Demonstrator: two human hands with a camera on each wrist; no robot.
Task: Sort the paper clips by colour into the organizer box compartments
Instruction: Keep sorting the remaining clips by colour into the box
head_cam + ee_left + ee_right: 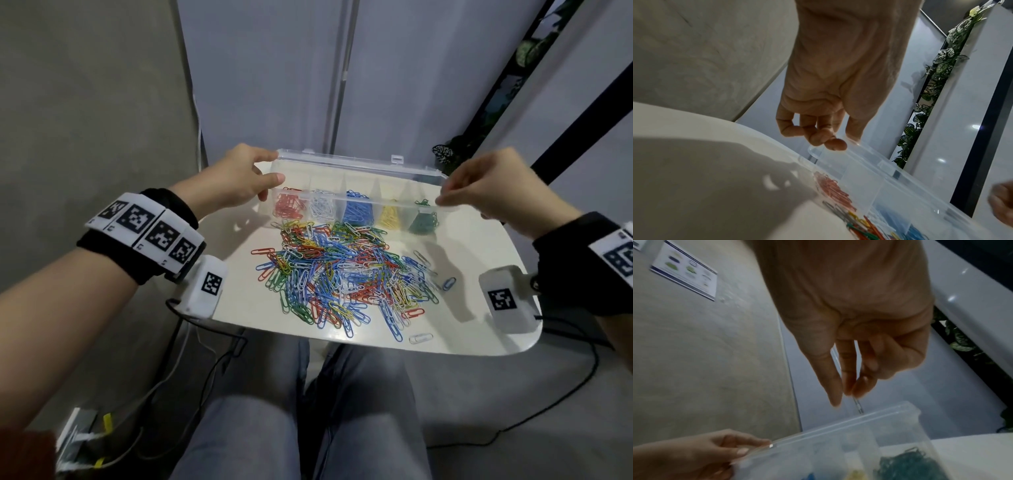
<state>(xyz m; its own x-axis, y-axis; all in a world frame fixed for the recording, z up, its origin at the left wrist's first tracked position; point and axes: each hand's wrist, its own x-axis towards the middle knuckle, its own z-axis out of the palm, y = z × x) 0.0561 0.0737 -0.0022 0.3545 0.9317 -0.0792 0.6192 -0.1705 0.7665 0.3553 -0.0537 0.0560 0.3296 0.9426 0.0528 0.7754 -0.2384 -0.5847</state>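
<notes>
A clear organizer box [356, 200] stands at the back of the white table [239, 274]. Its compartments hold red [289, 207], white [322, 207], blue [358, 210], yellow [388, 216] and green clips [424, 221]. Its transparent lid [342, 168] stands partly raised. My left hand [272, 168] pinches the lid's left corner between thumb and fingers, as the left wrist view [838, 139] shows. My right hand [445, 193] hovers at the lid's right end, fingers [835, 391] close together and pointing down, with nothing between them. A mixed pile of clips [342, 274] lies in front of the box.
A stray blue clip [448, 283] and a white clip [420, 338] lie apart from the pile, near the table's front right. My legs [342, 411] are under the table's front edge. Cables trail on the floor. A leafy plant [445, 154] stands behind the box's right end.
</notes>
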